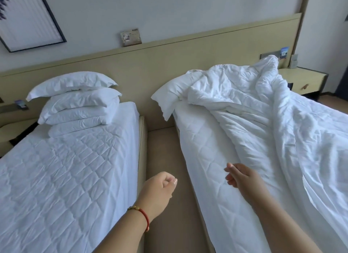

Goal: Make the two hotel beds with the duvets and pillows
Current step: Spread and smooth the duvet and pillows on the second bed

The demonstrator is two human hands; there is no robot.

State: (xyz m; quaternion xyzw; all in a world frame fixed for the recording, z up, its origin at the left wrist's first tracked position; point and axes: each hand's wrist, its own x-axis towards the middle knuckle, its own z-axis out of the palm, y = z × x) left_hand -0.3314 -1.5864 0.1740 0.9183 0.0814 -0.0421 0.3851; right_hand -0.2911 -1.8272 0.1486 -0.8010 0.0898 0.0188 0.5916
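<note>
With our left hand (160, 188) loosely fisted and empty, right hand (240, 177) half-open over the sheet, the duvet (263, 109) lay bunched at two o'clock, and we judged a one-sided tug might drag it floorward.

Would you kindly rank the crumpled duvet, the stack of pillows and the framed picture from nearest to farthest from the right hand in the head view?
From the right hand:
1. Crumpled duvet, just beside it on the right bed.
2. Stack of pillows, at the left bed's head.
3. Framed picture, on the wall, upper left.
</note>
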